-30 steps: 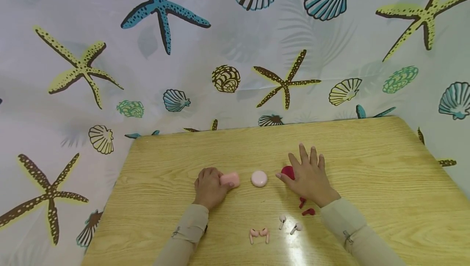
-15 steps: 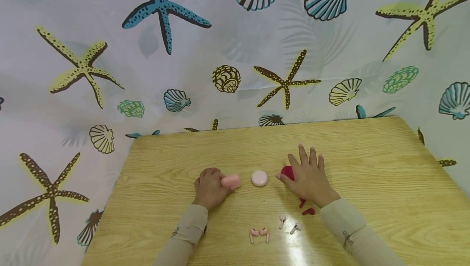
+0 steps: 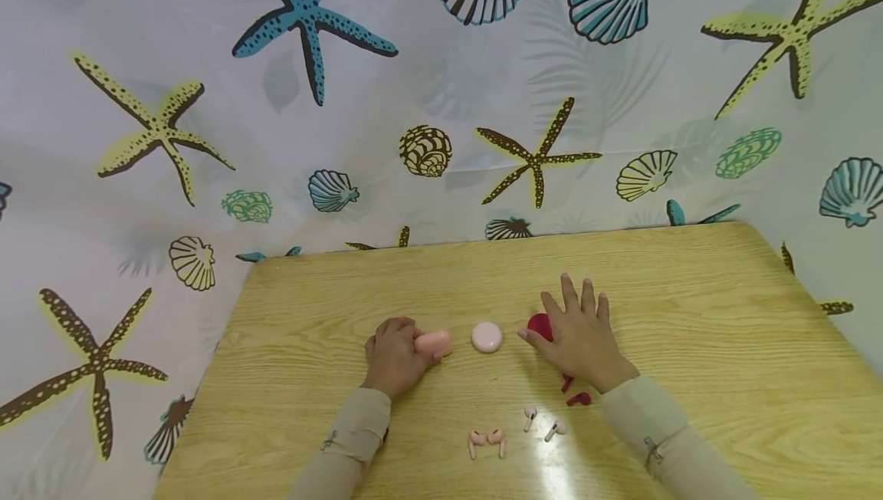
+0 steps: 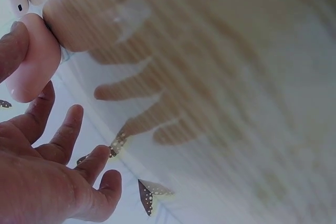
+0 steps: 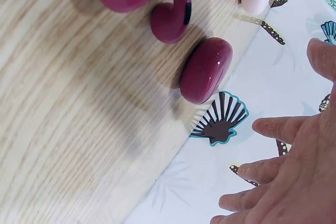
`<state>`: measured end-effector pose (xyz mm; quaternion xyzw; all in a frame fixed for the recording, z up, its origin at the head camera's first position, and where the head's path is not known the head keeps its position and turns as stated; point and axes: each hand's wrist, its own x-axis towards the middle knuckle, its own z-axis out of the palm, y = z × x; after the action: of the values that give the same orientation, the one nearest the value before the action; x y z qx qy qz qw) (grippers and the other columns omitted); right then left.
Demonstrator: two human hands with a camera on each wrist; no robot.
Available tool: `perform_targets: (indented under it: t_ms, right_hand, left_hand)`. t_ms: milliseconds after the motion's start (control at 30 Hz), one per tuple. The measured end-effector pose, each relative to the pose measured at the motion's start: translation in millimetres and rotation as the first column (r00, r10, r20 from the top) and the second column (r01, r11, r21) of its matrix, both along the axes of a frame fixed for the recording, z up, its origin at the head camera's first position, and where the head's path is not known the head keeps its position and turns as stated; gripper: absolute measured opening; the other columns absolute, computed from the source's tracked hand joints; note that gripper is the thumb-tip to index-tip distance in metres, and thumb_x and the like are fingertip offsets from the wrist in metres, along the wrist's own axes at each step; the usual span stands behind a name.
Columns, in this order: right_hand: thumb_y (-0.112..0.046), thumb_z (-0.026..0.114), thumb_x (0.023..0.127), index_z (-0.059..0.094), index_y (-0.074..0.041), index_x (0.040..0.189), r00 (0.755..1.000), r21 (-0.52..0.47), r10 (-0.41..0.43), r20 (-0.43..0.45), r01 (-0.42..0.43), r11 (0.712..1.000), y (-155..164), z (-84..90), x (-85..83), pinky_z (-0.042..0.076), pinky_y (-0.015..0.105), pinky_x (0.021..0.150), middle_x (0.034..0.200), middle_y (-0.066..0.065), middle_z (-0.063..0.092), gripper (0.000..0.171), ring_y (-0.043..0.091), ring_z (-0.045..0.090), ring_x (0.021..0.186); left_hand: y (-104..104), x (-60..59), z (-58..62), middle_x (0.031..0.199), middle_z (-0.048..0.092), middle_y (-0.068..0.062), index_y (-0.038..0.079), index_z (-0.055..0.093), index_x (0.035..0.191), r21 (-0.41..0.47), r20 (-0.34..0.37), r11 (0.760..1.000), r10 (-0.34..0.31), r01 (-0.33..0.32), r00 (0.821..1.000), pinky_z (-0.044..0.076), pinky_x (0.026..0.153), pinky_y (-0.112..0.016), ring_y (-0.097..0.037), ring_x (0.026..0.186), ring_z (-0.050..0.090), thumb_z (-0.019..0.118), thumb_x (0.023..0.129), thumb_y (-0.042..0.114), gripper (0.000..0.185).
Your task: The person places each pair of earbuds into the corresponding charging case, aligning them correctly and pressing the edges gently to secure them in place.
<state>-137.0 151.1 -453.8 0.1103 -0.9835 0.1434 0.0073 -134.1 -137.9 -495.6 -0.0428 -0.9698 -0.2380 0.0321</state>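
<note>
My left hand holds a pink earbud case by its left side, with the thumb on its near face. In the left wrist view the case is tilted between thumb and index finger, over a glossy tabletop that reflects the hand. Fingers spread and straight, my right hand hovers beside and partly over a dark red earbud case. The right wrist view shows this red case standing on the table, apart from the fingertips. Between the hands sits a round pale pink case.
Two red earbuds lie below the right hand, the lower red earbud fully visible. Two white earbuds, one white earbud by the glare, and a pair of pink earbuds lie nearer. A shell-print cloth hangs behind the wooden table.
The pink case has tilted in the left hand and shifted slightly toward the near right, with the thumb moving along. The right hand has kept its place.
</note>
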Motion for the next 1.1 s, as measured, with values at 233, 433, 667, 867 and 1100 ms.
perform_targets:
  t_ms: [233, 433, 667, 867, 1100]
  right_hand:
    - [-0.06, 0.052, 0.089, 0.046, -0.004, 0.14, 1.0, -0.004, 0.007, 0.001, -0.007, 1.0, -1, -0.4, 0.3, 0.012, 0.073, 0.109, 0.155, 0.03, 0.02, 0.076, 0.059, 0.013, 0.14]
    - [-0.061, 0.052, 0.089, 0.047, -0.005, 0.139, 0.999, 0.006, 0.019, -0.033, -0.019, 1.0, -4, 1.6, 2.6, 0.015, 0.073, 0.108, 0.154, 0.03, 0.023, 0.075, 0.059, 0.017, 0.139]
    - [-0.061, 0.052, 0.088, 0.047, -0.005, 0.138, 0.999, 0.001, 0.022, -0.043, -0.022, 1.0, -6, 5.3, 2.2, 0.015, 0.074, 0.107, 0.154, 0.029, 0.023, 0.075, 0.059, 0.016, 0.139]
    - [-0.06, 0.052, 0.089, 0.047, -0.005, 0.139, 0.999, 0.0, 0.02, -0.032, -0.02, 1.0, -5, 4.7, 1.5, 0.015, 0.074, 0.108, 0.155, 0.029, 0.022, 0.075, 0.059, 0.015, 0.14]
    - [-0.061, 0.053, 0.088, 0.048, -0.005, 0.138, 0.999, 0.017, 0.024, -0.042, -0.024, 1.0, -6, 6.9, 3.0, 0.016, 0.073, 0.108, 0.154, 0.029, 0.023, 0.075, 0.058, 0.017, 0.14]
  left_hand:
    - [0, 2.4, 1.5, 0.122, 0.061, -0.009, 0.011, 0.069, 0.089, 0.0, -0.071, 1.0, -0.011, 0.011, 0.997, 0.035, 0.095, -0.059, -0.033, 0.123, 0.048, 0.081, 0.072, 0.035, 0.031]
    - [5, 6.7, 10.5, 0.124, 0.061, -0.006, 0.013, 0.069, 0.088, -0.016, -0.086, 0.999, -0.038, 0.036, 0.996, 0.036, 0.097, -0.058, -0.03, 0.126, 0.047, 0.078, 0.075, 0.041, 0.032]
    - [15, 15.9, 24.3, 0.124, 0.059, -0.005, 0.011, 0.068, 0.089, 0.017, -0.118, 0.997, -0.078, 0.081, 0.99, 0.036, 0.098, -0.057, -0.03, 0.127, 0.046, 0.078, 0.075, 0.042, 0.036]
    - [22, 25.6, 34.2, 0.122, 0.06, -0.006, 0.011, 0.068, 0.089, 0.021, -0.171, 0.992, -0.118, 0.124, 0.978, 0.039, 0.095, -0.059, -0.035, 0.126, 0.048, 0.081, 0.073, 0.039, 0.034]
    - [29, 33.8, 43.5, 0.121, 0.061, -0.005, 0.014, 0.067, 0.085, 0.042, -0.215, 0.987, -0.144, 0.157, 0.966, 0.04, 0.093, -0.057, -0.035, 0.125, 0.049, 0.084, 0.07, 0.037, 0.033]
